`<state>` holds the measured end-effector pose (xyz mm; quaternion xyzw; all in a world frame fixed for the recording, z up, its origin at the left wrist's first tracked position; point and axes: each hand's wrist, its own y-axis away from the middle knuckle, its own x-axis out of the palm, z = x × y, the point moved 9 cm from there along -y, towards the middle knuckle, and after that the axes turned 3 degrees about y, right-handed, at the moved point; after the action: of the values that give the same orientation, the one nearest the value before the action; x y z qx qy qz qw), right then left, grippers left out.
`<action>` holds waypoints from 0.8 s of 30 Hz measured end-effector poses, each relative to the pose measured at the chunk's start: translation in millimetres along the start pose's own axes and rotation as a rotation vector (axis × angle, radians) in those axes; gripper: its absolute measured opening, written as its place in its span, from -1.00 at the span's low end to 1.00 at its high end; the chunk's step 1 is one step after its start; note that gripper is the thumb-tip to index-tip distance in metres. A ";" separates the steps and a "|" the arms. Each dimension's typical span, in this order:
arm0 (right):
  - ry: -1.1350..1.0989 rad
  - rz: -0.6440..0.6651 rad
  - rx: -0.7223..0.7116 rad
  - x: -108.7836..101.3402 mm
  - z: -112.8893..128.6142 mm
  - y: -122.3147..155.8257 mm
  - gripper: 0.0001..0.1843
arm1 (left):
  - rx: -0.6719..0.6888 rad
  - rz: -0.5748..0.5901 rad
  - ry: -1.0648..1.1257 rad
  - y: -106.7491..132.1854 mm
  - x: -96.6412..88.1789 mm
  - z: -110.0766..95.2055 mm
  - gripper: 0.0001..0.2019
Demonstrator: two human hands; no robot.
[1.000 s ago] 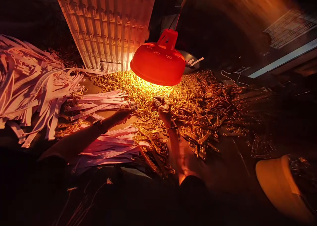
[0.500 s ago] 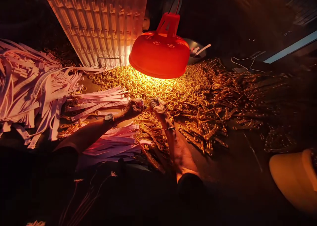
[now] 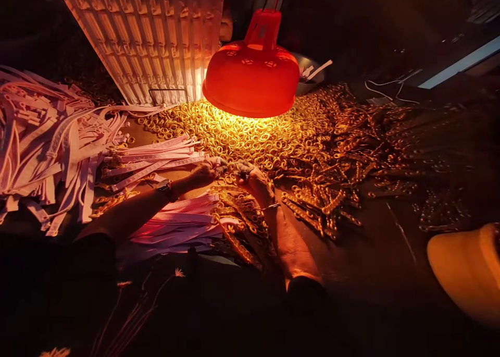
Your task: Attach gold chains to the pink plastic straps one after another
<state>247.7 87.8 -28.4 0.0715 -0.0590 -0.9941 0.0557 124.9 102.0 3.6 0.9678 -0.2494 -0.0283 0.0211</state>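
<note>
Dim workroom, a dark counter (image 3: 363, 242) under a low-hanging red-orange lamp shade (image 3: 252, 78), with a corrugated white panel (image 3: 136, 39) standing behind. Printing along the bundled pale pink straps (image 3: 152, 159): too small and soft to read.

Left grip (image 3: 207, 170) clenched, fingers curled at the ends of those straps, a wristwatch (image 3: 164, 188) just behind it. Right grip (image 3: 252, 180) also closed, knuckles up, just beside the left, a thin bangle (image 3: 271, 207) above it. Contents of both grips hidden by the fingers, so no telling what either holds.

Small gold rings (image 3: 234, 138) heaped directly ahead of both grips; gold chain-like strips (image 3: 332, 174) fanned out to the right; tangled gold pieces (image 3: 244, 221) beside the right forearm (image 3: 289, 242). Loose strap heap (image 3: 42, 138) at far left, second strap bundle (image 3: 175, 221) below the left forearm (image 3: 128, 213).

Beyond the lamp shade, a metal bowl (image 3: 308, 73) and white cables (image 3: 385, 92). Lower right, a curved yellow-orange shape (image 3: 464, 273), cut off by the frame and hard to identify.
</note>
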 end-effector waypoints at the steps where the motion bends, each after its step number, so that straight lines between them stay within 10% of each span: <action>1: -0.051 0.011 0.017 2.8 -0.6 2.9 -0.71 | 0.007 -0.019 -0.019 6.0 -1.0 0.6 -0.81; 7: -0.485 0.252 0.211 37.1 -5.3 29.3 -0.63 | 0.108 -0.156 -0.191 37.2 -6.2 5.7 -0.69; 15: -0.357 0.389 0.292 53.9 -13.6 43.6 -0.74 | 0.153 -0.074 -0.412 48.8 4.2 11.5 -0.75; 24: -0.400 0.237 0.293 61.2 -21.4 27.3 -0.81 | 0.002 -0.141 -0.243 38.4 -7.8 23.5 -0.91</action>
<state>193.4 51.2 -54.4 -0.1264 -0.2199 -0.9559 0.1480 98.1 71.6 -17.4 0.9723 -0.1817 -0.1465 -0.0123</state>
